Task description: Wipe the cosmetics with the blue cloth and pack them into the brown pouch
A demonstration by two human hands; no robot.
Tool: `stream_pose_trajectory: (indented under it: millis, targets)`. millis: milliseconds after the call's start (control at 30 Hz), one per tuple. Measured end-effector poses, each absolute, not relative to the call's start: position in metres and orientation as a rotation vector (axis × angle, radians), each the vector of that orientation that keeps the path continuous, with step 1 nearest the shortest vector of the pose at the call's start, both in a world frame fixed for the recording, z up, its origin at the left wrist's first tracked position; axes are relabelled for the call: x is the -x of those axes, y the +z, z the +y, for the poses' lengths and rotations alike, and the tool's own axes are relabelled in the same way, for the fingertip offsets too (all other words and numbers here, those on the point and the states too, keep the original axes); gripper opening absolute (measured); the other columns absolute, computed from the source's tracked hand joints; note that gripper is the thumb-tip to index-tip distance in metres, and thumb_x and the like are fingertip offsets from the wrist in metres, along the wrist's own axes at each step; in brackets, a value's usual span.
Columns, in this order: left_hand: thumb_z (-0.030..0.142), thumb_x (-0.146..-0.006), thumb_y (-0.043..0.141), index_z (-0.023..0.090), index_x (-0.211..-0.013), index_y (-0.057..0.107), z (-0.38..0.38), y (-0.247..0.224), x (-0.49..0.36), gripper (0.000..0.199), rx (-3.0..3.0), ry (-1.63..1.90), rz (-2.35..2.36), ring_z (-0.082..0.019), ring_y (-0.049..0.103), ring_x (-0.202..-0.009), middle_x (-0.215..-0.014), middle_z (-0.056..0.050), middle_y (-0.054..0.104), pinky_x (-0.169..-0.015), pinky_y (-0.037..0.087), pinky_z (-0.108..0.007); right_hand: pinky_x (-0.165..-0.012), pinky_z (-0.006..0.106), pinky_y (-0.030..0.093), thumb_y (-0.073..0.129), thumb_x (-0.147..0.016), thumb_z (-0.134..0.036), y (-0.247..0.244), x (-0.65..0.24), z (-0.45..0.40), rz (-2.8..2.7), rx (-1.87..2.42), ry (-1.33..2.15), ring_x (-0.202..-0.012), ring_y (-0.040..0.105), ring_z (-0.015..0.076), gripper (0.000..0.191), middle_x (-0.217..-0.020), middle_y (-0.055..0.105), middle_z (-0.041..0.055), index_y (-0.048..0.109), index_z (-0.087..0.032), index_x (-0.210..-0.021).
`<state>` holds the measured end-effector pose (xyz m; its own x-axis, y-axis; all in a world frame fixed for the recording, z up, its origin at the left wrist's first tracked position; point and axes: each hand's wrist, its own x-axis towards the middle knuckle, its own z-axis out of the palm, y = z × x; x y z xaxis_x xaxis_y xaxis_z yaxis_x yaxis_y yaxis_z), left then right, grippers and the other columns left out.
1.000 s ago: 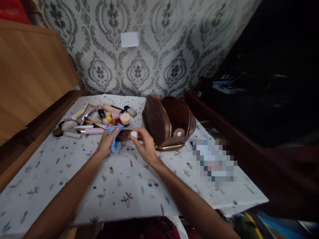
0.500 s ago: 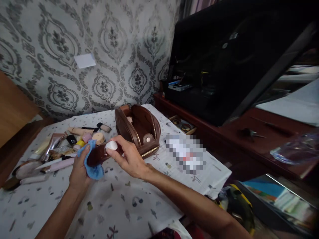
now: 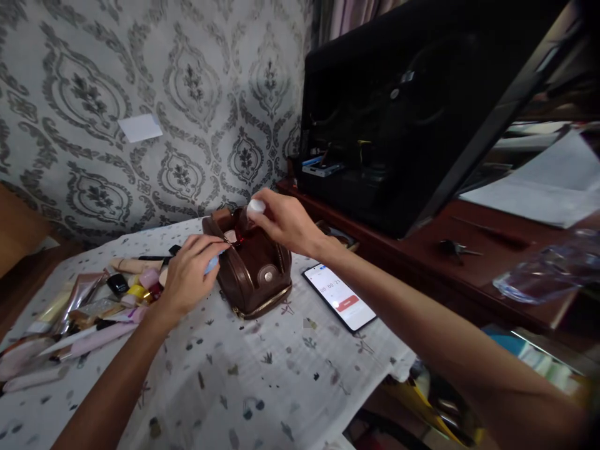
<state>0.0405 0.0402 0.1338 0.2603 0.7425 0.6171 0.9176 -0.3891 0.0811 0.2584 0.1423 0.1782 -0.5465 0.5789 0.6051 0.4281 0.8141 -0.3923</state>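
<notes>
A brown leather bag [image 3: 255, 275] stands unzipped on the patterned cloth. My right hand [image 3: 285, 222] grips a dark bottle by its white cap [image 3: 256, 206] over the bag's opening, and the bottle's lower part is inside. At the bag's left edge, my left hand [image 3: 194, 269] is closed around a blue cloth [image 3: 212, 264], mostly hidden by the fingers. Its fingertips touch the bag's rim. To the left lie several cosmetics, among them a black-capped bottle [image 3: 117, 284] and a pink tube [image 3: 100, 340].
A lit phone [image 3: 340, 297] lies right of the bag. Behind it, a large black screen [image 3: 375, 125] stands on a dark red desk [image 3: 506, 262] with keys [image 3: 459, 248], papers [image 3: 529, 181] and clear plastic [image 3: 548, 269]. A patterned wall rises behind.
My right hand has carried the bottle from the blue cloth up and right into the bag's opening. My left hand has moved right to the bag's edge, still with the cloth. The view has shifted slightly.
</notes>
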Motion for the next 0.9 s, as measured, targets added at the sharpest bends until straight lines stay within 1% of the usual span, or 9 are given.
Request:
stream_pose_trajectory:
  millis: [100,167,267,333,567,667,833,900]
  targets:
    - [0.015,-0.09,0.046,0.023,-0.116,0.072,0.05,0.136,-0.035,0.038,2.355,-0.69,-1.487,-0.026,0.062,-0.109,-0.116,-0.006,0.072,-0.091,0.054,-0.041,-0.072,0.029,0.039,0.054,-0.098,-0.03,0.187,-0.241,0.16,-2.526,0.947,-0.005,-0.087,0.065,0.0221,0.022,-0.096,0.072,0.0082,0.063,-0.017,-0.113]
    - [0.016,-0.092,0.045,0.023,-0.116,0.072,0.051,0.133,-0.033,0.037,2.355,-0.673,-1.475,-0.026,0.062,-0.108,-0.116,-0.006,0.072,-0.09,0.054,-0.041,-0.081,0.032,0.041,0.055,-0.099,-0.031,0.19,-0.229,0.171,-2.679,0.975,-0.174,-0.1,0.065,0.0261,0.026,-0.106,0.072,0.0117,0.064,-0.017,-0.118]
    - [0.017,-0.094,0.045,0.021,-0.116,0.071,0.048,0.125,-0.032,0.035,2.326,-0.707,-1.453,-0.027,0.061,-0.111,-0.119,-0.008,0.071,-0.093,0.054,-0.044,-0.097,0.038,0.039,0.059,-0.097,-0.03,0.188,-0.213,0.189,-2.833,0.875,-0.38,-0.117,0.059,0.03,0.029,-0.112,0.072,0.0151,0.066,-0.014,-0.12]
    - [0.016,-0.093,0.045,0.02,-0.117,0.07,0.045,0.12,-0.032,0.034,2.317,-0.747,-1.444,-0.027,0.06,-0.112,-0.12,-0.008,0.071,-0.095,0.053,-0.044,-0.101,0.04,0.037,0.061,-0.095,-0.028,0.183,-0.204,0.201,-2.893,0.829,-0.461,-0.122,0.056,0.0313,0.028,-0.112,0.072,0.016,0.068,-0.012,-0.117]
    - [0.015,-0.095,0.047,0.021,-0.119,0.067,0.043,0.113,-0.029,0.033,2.32,-0.825,-1.431,-0.027,0.059,-0.116,-0.121,-0.009,0.07,-0.097,0.053,-0.046,-0.103,0.045,0.034,0.06,-0.091,-0.018,0.171,-0.179,0.228,-2.951,0.796,-0.54,-0.123,0.053,0.0321,0.025,-0.111,0.073,0.0189,0.071,-0.008,-0.112]
    - [0.014,-0.095,0.046,0.02,-0.118,0.067,0.043,0.112,-0.03,0.031,2.312,-0.836,-1.408,-0.027,0.059,-0.116,-0.12,-0.009,0.07,-0.098,0.052,-0.046,-0.106,0.047,0.032,0.062,-0.089,-0.013,0.17,-0.172,0.239,-2.973,0.775,-0.563,-0.125,0.051,0.0321,0.024,-0.111,0.073,0.0184,0.072,-0.008,-0.11]
    - [0.014,-0.095,0.046,0.022,-0.119,0.065,0.044,0.109,-0.031,0.032,2.303,-0.853,-1.405,-0.027,0.06,-0.116,-0.12,-0.008,0.069,-0.098,0.052,-0.045,-0.111,0.056,0.027,0.072,-0.083,-0.017,0.168,-0.161,0.257,-3.041,0.756,-0.529,-0.124,0.054,0.0332,0.032,-0.118,0.072,0.0172,0.072,-0.011,-0.115]
    - [0.014,-0.095,0.047,0.023,-0.12,0.065,0.044,0.108,-0.031,0.032,2.304,-0.864,-1.406,-0.027,0.06,-0.116,-0.12,-0.008,0.069,-0.098,0.052,-0.045,-0.11,0.059,0.028,0.073,-0.083,-0.017,0.166,-0.157,0.262,-3.071,0.769,-0.489,-0.121,0.058,0.0332,0.033,-0.118,0.072,0.0169,0.072,-0.012,-0.116]
